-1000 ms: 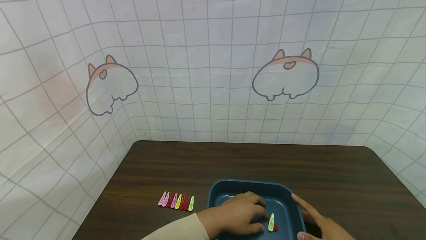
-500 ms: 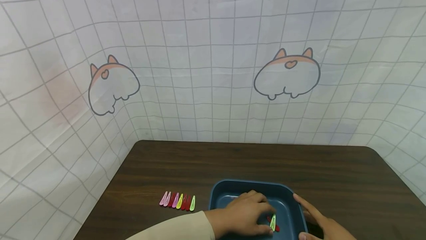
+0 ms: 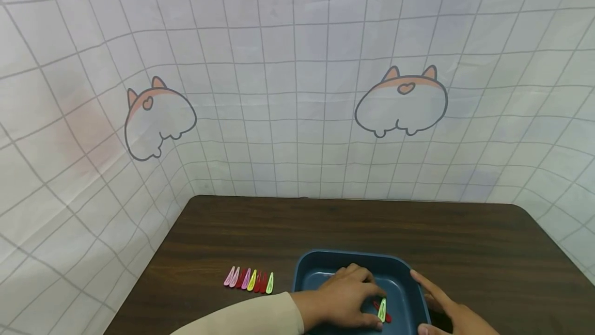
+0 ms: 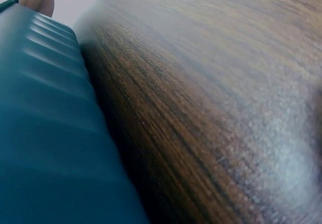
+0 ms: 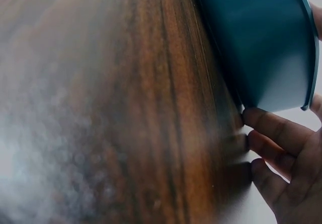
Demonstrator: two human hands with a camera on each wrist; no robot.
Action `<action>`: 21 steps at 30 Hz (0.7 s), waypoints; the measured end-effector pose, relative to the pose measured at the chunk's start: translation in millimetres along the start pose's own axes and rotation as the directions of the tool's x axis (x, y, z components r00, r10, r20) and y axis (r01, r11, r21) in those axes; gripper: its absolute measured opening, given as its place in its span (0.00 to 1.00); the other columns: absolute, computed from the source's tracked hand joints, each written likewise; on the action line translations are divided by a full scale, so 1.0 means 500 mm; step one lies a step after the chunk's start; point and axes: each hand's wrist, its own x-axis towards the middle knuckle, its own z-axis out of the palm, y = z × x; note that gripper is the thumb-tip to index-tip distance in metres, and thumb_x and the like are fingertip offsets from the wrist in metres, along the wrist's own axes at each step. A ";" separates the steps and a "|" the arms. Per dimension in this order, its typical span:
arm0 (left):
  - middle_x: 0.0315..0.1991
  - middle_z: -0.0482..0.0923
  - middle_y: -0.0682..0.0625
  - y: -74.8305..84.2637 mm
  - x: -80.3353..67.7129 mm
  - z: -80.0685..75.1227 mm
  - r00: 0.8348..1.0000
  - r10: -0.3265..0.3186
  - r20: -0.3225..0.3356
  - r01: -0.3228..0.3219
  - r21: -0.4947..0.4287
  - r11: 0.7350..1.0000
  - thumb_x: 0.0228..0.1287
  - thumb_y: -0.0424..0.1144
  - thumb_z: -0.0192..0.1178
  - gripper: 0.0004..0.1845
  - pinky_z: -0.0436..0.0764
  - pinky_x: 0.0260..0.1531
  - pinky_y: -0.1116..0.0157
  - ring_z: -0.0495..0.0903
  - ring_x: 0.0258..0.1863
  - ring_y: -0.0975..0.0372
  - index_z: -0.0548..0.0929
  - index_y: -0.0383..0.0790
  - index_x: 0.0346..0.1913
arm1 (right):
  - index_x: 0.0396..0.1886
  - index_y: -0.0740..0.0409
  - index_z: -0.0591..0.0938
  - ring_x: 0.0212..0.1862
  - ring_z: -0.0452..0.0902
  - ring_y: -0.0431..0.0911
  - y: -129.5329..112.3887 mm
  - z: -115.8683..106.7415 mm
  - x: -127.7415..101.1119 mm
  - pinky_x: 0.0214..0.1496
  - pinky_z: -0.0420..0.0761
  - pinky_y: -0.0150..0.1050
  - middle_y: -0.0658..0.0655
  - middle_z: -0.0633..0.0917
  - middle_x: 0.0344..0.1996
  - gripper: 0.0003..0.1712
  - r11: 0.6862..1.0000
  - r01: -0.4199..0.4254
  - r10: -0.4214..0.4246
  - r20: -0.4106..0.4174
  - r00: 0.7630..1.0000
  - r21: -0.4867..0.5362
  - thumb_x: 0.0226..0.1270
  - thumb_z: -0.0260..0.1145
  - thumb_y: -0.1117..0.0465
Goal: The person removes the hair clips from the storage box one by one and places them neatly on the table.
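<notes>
A dark teal tray sits on the brown wooden table, and both hands work at it. Inside the tray, just past the fingertips of the left hand, lie two hair clips: a light green clip and, beneath it, a red clip showing only at its ends. The left hand rests palm down in the tray, its fingers curled toward the green clip; thumb and forefinger reach it, but whether they pinch it or merely touch it cannot be told from the head view. The green clip's long axis runs away from the person, tipped slightly to the right at its far end; the red one crosses under it at a slant.

The right hand lies along the outside of the tray's right wall, fingers straight and relaxed, fingertips against the wall; the right wrist view shows those fingers touching the tray's outer corner.

Well off from the left hand's knuckles, on the bare table, a row of hair clips lies side by side in pinks, reds, yellow and green.

The frame edge cuts off both wrists and the tray's near rim. The left wrist view gives only the blurred tray wall and wood grain.
</notes>
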 end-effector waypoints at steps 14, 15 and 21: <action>0.57 0.67 0.65 -0.002 0.004 0.005 0.999 -0.009 0.042 0.009 0.000 1.000 0.66 0.66 0.63 0.31 0.65 0.44 0.73 0.63 0.52 0.72 0.75 0.67 0.70 | 0.84 0.45 0.38 0.61 0.76 0.44 0.007 0.000 0.003 0.40 0.74 0.77 0.80 0.72 0.64 0.51 1.000 -0.006 0.006 0.014 1.000 0.006 0.78 0.62 0.59; 0.57 0.67 0.65 -0.002 0.004 0.004 0.999 -0.010 0.046 0.010 0.009 1.000 0.66 0.66 0.62 0.31 0.65 0.45 0.73 0.63 0.52 0.72 0.75 0.67 0.71 | 0.84 0.45 0.38 0.61 0.76 0.44 0.008 0.000 0.003 0.40 0.74 0.77 0.80 0.72 0.64 0.51 1.000 -0.005 0.005 0.016 1.000 0.006 0.78 0.62 0.59; 0.57 0.65 0.66 0.000 0.005 0.002 0.997 -0.019 0.069 0.018 0.019 1.000 0.68 0.66 0.60 0.31 0.64 0.47 0.72 0.62 0.53 0.72 0.73 0.70 0.72 | 0.84 0.45 0.38 0.61 0.78 0.58 0.008 -0.001 0.005 0.40 0.74 0.77 0.81 0.72 0.64 0.51 1.000 -0.006 0.006 0.019 1.000 -0.003 0.78 0.62 0.59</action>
